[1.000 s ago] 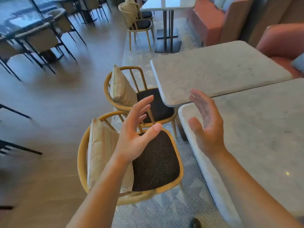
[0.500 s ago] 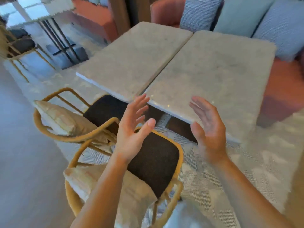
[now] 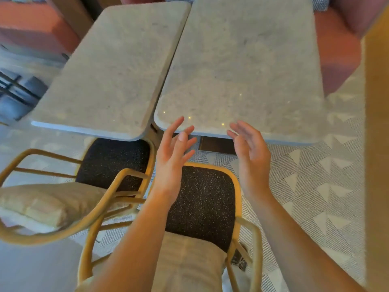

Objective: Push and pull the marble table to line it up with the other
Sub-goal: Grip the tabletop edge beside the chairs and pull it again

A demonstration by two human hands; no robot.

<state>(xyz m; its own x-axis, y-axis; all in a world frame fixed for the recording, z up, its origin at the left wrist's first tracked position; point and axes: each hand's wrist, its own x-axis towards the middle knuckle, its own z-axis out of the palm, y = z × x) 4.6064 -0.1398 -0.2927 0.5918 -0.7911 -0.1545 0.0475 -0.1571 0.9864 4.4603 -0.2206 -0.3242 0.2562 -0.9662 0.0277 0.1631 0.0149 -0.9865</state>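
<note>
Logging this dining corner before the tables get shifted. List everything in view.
marble tables: 2, pale grey, side by side, centre, near edges uneven
wicker chairs: 2, tan frames, black speckled seats, before the tables
cushions: 2, beige, on the chairs' backs
sofa: 1, terracotta, behind and right of the tables
rug: 1, grey-white triangle pattern, under everything
left hand: open, empty
right hand: open, empty

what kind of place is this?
Probably a café or restaurant dining area. Two marble tables stand side by side, with matching rattan chairs pulled up on a patterned carpet and pink upholstered seating behind. Both hands hover open near the right table's edge.
</note>
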